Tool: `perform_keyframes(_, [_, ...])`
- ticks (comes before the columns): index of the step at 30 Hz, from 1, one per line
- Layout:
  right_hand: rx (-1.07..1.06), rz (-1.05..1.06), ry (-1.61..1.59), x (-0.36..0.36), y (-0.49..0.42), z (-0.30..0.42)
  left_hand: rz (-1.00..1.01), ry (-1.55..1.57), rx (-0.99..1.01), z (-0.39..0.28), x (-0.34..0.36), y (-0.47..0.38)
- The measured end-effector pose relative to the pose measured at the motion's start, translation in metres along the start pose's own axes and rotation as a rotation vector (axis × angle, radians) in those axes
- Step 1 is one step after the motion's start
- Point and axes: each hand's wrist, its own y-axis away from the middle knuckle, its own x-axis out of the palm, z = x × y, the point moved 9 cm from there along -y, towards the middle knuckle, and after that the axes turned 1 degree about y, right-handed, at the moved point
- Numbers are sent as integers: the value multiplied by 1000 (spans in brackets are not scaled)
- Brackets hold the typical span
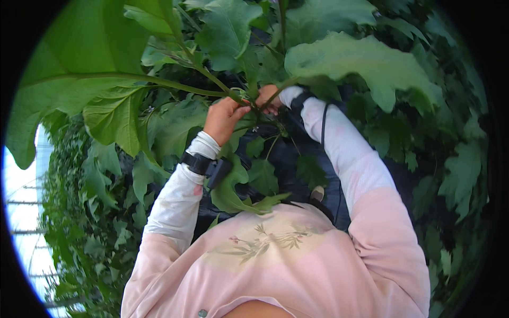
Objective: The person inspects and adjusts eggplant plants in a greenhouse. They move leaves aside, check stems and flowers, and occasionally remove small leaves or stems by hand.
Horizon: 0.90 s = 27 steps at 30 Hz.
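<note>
Both bare hands reach into the middle of a large-leaved plant, which looks like an eggplant. My left hand has its thumb and fingers closed around part of the plant just below the fork where thick leaf stalks meet. To its right, my right hand is among the stems, its fingers curled and partly behind a leaf stalk; whether they grip anything is hidden. A small pale flower hangs just below the hands. A black strap with a dark device is around the left wrist.
Broad leaves spread over the top of the view. Dark sheeting covers the ground between the plants, with a shoe below. Dense foliage stands at the left and right. A black cord hangs by the right forearm.
</note>
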Motion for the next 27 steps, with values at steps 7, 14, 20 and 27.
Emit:
perform_keyframes(7, [-38,-286,-795,16,-28,-104,-240,419,-253,14,22,8])
perform_keyframes(14, [144,-65,524,9,72,18,-330,729,-226,14,26,12])
perform_keyframes(20, [-751,-428,378,-58,97,214,-218,602,-301,11,26,16])
perform_keyframes(27, [-171,-474,631,-113,52,185,-365,624,-147,3,-5,3])
